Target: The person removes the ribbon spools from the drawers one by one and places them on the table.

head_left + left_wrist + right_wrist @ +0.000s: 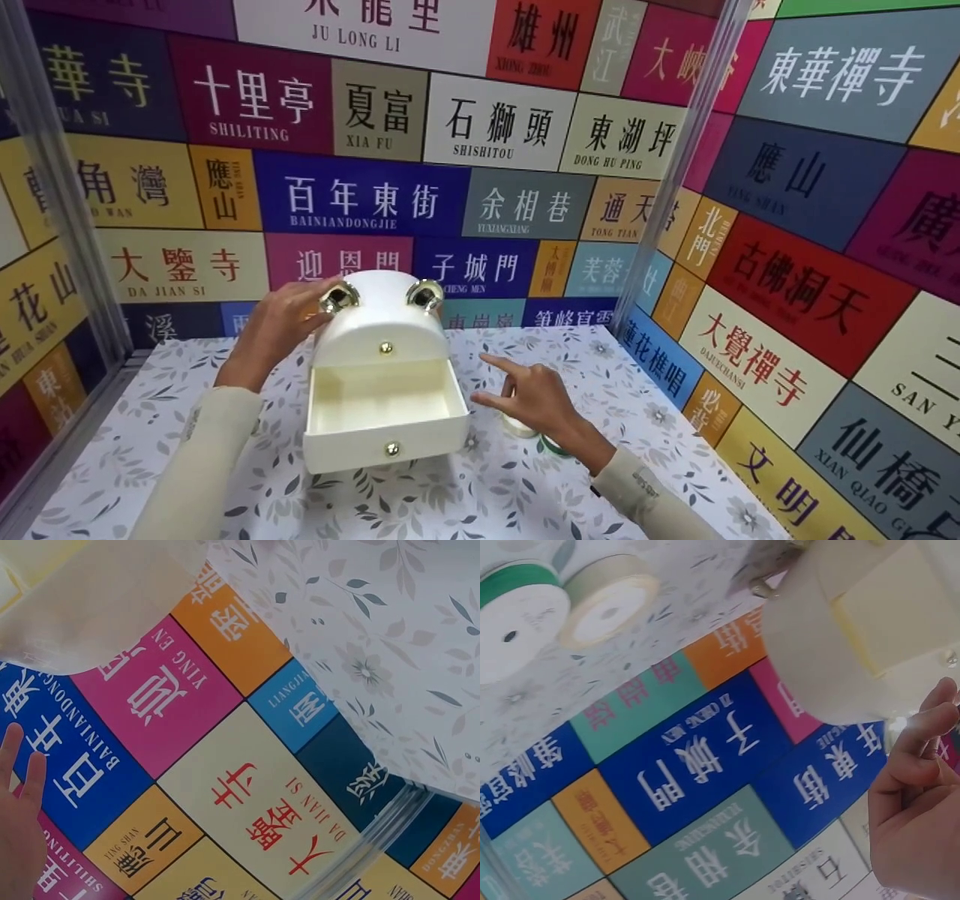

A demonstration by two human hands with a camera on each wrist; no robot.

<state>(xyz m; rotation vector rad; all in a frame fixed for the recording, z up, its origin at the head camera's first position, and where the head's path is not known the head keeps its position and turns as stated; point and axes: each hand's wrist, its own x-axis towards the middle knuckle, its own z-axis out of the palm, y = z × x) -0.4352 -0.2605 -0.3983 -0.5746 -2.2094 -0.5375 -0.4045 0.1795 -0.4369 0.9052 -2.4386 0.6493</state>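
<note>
A white storage box (382,319) with a rounded top stands on the table, two gold-rimmed, eye-like pieces (424,295) on its top. Its lower drawer (386,442) is pulled out, and the pale inside shows nothing in it. Small gold knobs are on the drawer and on the panel above. My left hand (281,326) is at the box's upper left, fingertips partly hidden behind an eye piece; contact is unclear. To the right of the drawer, my right hand (536,397) holds nothing, its index finger and thumb extended.
Beneath and beyond my right hand lie a green-edged spool (521,622) and a cream spool (611,604). The table's cover (247,480) has a leaf print. Colourful sign-covered walls (360,196) rise behind and at the sides, with clear upright strips at the corners.
</note>
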